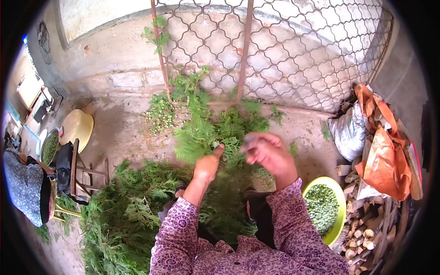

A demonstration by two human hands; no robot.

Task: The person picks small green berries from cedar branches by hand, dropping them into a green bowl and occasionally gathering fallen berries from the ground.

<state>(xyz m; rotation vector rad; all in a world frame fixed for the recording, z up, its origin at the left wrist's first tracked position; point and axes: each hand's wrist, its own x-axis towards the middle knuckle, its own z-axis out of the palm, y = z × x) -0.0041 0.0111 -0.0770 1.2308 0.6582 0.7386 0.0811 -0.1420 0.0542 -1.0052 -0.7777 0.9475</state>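
Observation:
My left hand is closed round the stem of a leafy green conifer branch, whose feathery sprays are blurred. Just to the right, my right hand is raised with its fingers curled and pinched together. Something dark shows at its fingertips, too smeared to name. Beneath and beyond both hands lie more cut conifer branches. A large heap of the same greenery spreads to the left of my legs. On my right stands a yellow-green basin filled with small pale green pieces.
Stacked firewood lies at the right, below an orange bag and a white sack. A metal lattice leans on the wall. At the left, a person sits near a wooden stool and a yellow tub.

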